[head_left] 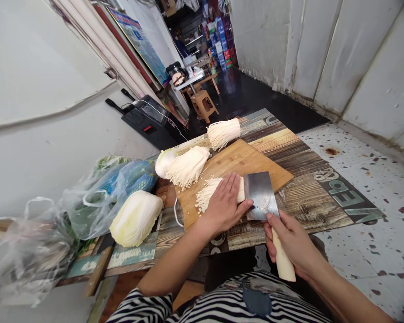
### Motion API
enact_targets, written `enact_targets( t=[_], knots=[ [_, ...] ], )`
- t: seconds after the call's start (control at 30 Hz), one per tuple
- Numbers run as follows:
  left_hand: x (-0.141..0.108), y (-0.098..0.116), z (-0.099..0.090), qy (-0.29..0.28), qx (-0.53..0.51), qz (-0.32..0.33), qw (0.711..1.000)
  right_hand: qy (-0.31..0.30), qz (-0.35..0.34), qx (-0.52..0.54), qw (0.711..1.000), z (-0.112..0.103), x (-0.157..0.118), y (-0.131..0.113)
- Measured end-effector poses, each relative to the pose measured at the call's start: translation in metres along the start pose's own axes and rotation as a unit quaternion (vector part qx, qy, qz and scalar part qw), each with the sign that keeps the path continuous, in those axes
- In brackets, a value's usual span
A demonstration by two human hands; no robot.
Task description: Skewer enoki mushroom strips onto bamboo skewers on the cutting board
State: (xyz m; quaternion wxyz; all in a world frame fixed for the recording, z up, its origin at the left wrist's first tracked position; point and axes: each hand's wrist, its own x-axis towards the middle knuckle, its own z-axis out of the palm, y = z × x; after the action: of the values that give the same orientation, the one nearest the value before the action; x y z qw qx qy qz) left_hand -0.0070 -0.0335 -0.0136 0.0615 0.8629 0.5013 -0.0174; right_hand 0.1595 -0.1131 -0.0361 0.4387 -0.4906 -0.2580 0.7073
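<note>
A bundle of enoki mushrooms [205, 194] lies on the wooden cutting board [252, 159], its thin caps pointing left. My left hand [224, 202] is laid across the bundle, holding it down, with the thumb on the near side touching the blade. My right hand [287, 240] grips the pale handle of a cleaver [261, 190]. The wide blade stands at the bundle's right end, with small pale bits stuck to it. A second enoki bunch [188, 165] rests at the board's left edge, and a third enoki bunch [224, 133] sits just beyond the far edge.
Left of the board is a napa cabbage piece [136, 218], with another pale vegetable [164, 162] farther back. Plastic bags [97, 202] crowd the table's left end. A wooden-handled knife [101, 269] sticks out over the near edge. A stool [204, 105] stands beyond the table [309, 197].
</note>
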Motion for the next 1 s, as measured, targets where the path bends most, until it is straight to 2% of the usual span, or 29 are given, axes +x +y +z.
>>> enact_targets(
  t=[0.4, 0.7, 1.0],
  knots=[
    [0.001, 0.001, -0.001, 0.001, -0.011, 0.002, 1.0, 0.001, 0.013, -0.009, 1.0, 0.0, 0.0, -0.003],
    [0.003, 0.004, -0.002, -0.017, -0.006, -0.022, 1.0, 0.02, 0.011, -0.042, 0.999, 0.014, 0.015, -0.019],
    [0.002, 0.002, 0.001, 0.007, -0.009, -0.005, 1.0, 0.026, 0.011, -0.068, 0.997, 0.024, 0.014, -0.008]
  ],
)
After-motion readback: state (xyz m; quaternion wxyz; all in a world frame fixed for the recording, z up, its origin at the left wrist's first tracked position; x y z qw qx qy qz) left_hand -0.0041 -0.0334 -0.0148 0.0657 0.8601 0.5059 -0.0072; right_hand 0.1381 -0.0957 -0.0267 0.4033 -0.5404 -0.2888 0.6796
